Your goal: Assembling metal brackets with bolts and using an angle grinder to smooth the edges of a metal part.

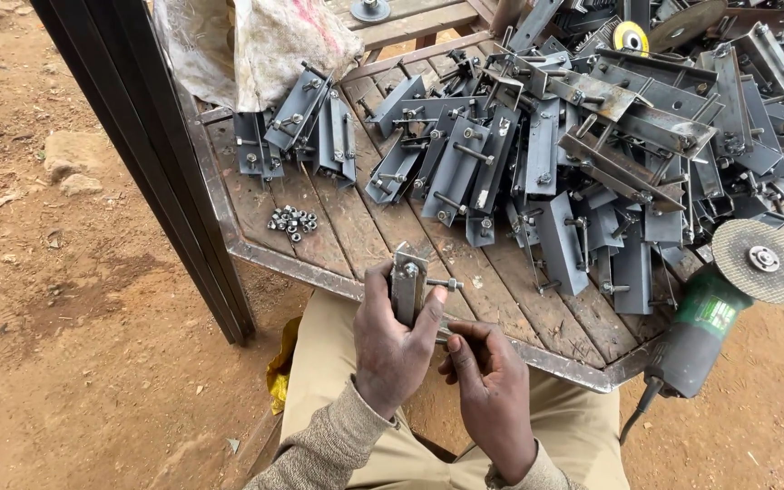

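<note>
Bracket: grey steel bracket [408,286], upright, a bolt [445,284] jutting right, at the table's near edge [319,272].
Left hand [392,349]: clamped around the bracket.
Right hand [492,386]: fingertips pinched together just beneath the bracket; what they pinch is unclear.
Nuts [292,220]: small heap, far left.
Grinder [723,304]: green, right.

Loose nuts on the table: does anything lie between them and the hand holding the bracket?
Nothing visible. The nuts sit on bare planks of the table, up-left of the left hand gripping the bracket; the piled brackets lie right.
</note>
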